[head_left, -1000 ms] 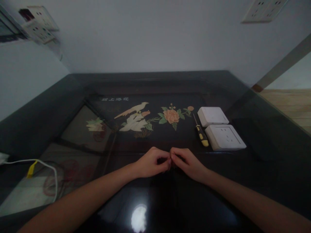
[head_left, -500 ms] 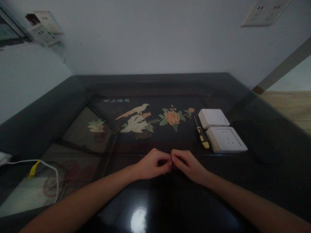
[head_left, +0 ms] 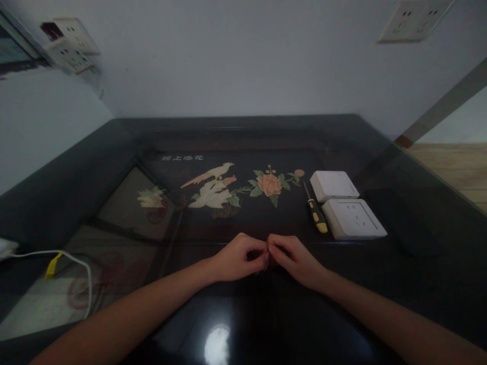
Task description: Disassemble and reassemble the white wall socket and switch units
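Observation:
My left hand and my right hand meet at the fingertips over the near part of the dark glossy table. Both have curled fingers with thumbs pressed in, in a pinch. Whatever may be between the fingertips is hidden. Right of my right hand lies a black and yellow screwdriver, its shaft pointing away from me. Beside it is a white socket box with slots in its face. Just behind that sits a second white box with a plain top.
A dark flat object lies right of the boxes. At the left, a white cable with a yellow tag curves over a pale sheet. Wall sockets are at upper right, and others at upper left. A wall bounds the table's far edge.

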Demonstrator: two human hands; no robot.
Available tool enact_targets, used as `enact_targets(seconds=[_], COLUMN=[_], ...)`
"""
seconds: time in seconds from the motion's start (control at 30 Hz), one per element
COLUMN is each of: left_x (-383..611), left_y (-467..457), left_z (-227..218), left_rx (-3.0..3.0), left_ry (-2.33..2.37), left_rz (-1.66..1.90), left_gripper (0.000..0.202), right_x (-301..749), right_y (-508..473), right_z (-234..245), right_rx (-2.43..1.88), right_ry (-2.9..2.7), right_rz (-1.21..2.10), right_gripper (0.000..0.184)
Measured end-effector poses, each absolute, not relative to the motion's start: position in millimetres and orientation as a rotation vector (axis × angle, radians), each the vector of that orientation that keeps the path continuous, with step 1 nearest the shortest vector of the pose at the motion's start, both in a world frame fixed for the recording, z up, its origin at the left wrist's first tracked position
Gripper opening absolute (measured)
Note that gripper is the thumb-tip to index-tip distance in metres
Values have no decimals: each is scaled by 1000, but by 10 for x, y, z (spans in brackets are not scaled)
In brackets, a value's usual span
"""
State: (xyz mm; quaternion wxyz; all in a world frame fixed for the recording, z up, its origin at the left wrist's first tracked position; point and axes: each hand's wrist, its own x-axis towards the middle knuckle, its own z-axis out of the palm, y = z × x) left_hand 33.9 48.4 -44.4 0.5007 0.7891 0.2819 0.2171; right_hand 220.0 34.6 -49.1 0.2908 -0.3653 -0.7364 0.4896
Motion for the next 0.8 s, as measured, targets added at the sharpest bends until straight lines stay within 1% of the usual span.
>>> enact_targets(seconds=[0.8], left_x=[341], left_y=[482], left_z=[-444], left_rx=[1899], left_ry=[704], left_rz=[506], left_gripper=[26], right_x=[2196], right_y=[353], right_z=[-478], right_rx=[-986], right_ry=[-1972], right_rz=[1298], right_gripper=[28])
